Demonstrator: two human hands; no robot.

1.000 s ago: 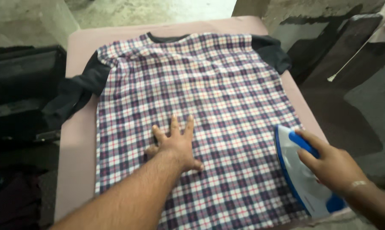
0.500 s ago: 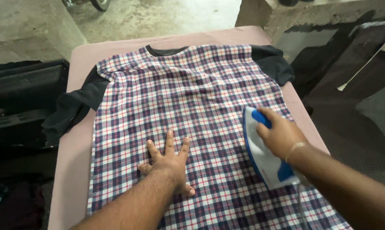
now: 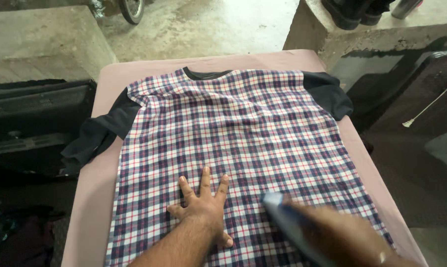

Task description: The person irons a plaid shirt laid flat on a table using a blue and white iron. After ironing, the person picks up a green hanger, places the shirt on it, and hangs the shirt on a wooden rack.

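A plaid shirt [image 3: 233, 133] with dark sleeves lies spread flat on a pink padded table [image 3: 109, 79]. My left hand [image 3: 203, 207] rests palm down on the lower middle of the shirt, fingers spread. Just to its right, my right hand [image 3: 342, 237] grips a blue and white iron [image 3: 282, 217], which sits on the cloth near the lower hem. That hand and the iron are blurred by motion.
The shirt's left sleeve [image 3: 97, 136] hangs over the table's left edge. A dark case [image 3: 30, 123] lies on the left. Concrete floor and a wheel [image 3: 132, 10] show beyond the table's far end, and a dark mat [image 3: 421, 148] lies on the right.
My right hand has slid the iron leftward and toward me across the shirt, close to my left hand. The left hand has stayed pressed on the cloth.
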